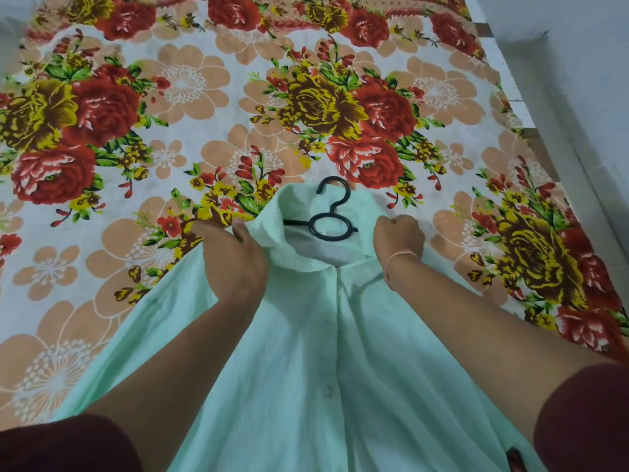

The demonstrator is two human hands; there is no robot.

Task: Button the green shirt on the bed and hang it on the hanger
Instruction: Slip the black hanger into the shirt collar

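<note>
Open bedsheet (204,97) beyond hanger hook (335,192), both sides; wall (578,80) bounds right.

The bed (204,165) is covered by a white sheet (442,93) printed with red and yellow roses and peach blossoms. A pale green shirt (306,352), buttoned down its front, lies on the sheet's near part, collar pointing away. A black hanger (332,218) sits inside the collar, its hook sticking out beyond the collar's far edge.
</note>
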